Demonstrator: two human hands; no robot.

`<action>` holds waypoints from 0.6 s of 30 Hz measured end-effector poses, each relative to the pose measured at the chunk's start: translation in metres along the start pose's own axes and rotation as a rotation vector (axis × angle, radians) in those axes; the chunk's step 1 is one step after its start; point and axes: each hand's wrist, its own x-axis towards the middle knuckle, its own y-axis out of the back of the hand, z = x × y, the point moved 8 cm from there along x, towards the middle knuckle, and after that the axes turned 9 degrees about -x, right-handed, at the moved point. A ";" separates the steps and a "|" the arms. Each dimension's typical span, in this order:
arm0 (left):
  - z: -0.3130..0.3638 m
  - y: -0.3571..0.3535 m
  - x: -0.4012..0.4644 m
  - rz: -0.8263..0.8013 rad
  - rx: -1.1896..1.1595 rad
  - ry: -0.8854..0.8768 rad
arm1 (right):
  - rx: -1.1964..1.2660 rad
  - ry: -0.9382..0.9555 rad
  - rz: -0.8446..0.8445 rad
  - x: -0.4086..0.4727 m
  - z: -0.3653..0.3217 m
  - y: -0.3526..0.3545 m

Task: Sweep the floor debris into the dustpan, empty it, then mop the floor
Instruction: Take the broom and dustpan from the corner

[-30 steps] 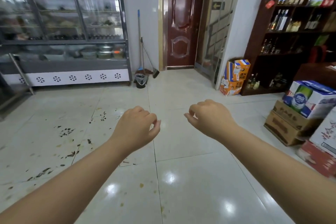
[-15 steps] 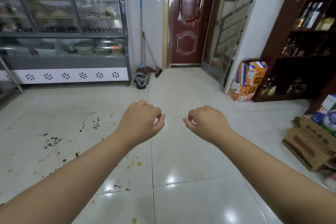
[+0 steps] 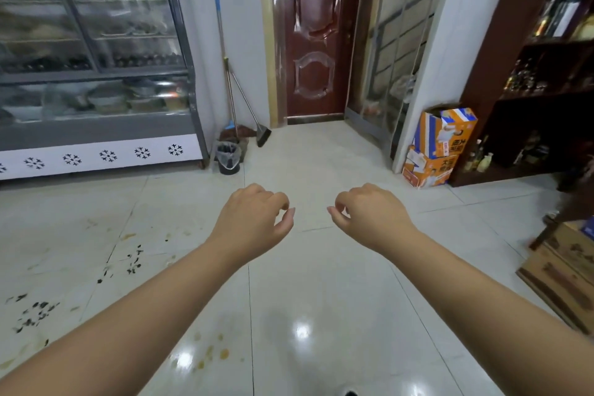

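While both arms are reaching forward over the floor (image 3: 337, 283), neither hand is holding anything. The left hand (image 3: 254, 219) is hanging with fingers loosely curled and thumb just apart from the forefinger; the right hand (image 3: 369, 217) is mirroring it, likewise carrying nothing.

The broom (image 3: 262, 137) is leaning in the far corner, ahead of both hands and slightly to the left of the left hand, well apart from either. Its handle is running up and leftward against the wall, with the bristle head resting on the floor at the lower right end. A blue-tipped pole (image 3: 221, 42), judged to be the mop, is standing nearly upright just left of the broom. The dustpan cannot be told for certain; a reddish shape low behind the poles may be it. A lined bin (image 3: 229, 157) is sitting in front of that corner, nearer the hands.

The debris (image 3: 133, 262) is lying to the left of the left hand and below it, with a second dark scatter (image 3: 33, 315) farther left beside the forearm.

Judgement: sweeping is not yet begun. The left hand is sitting marginally nearer the broom, whose slanted handle is offering the grasp.
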 end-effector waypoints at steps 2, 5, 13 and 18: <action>-0.011 -0.022 0.045 -0.003 0.024 0.012 | -0.001 0.015 0.034 0.041 0.026 -0.015; -0.029 -0.048 0.113 -0.011 0.033 0.057 | 0.031 0.006 0.056 0.105 0.073 -0.036; -0.080 -0.101 0.254 0.010 0.031 0.155 | 0.094 0.064 0.031 0.250 0.145 -0.093; -0.124 -0.143 0.332 0.001 0.015 0.191 | 0.112 0.106 0.035 0.339 0.169 -0.133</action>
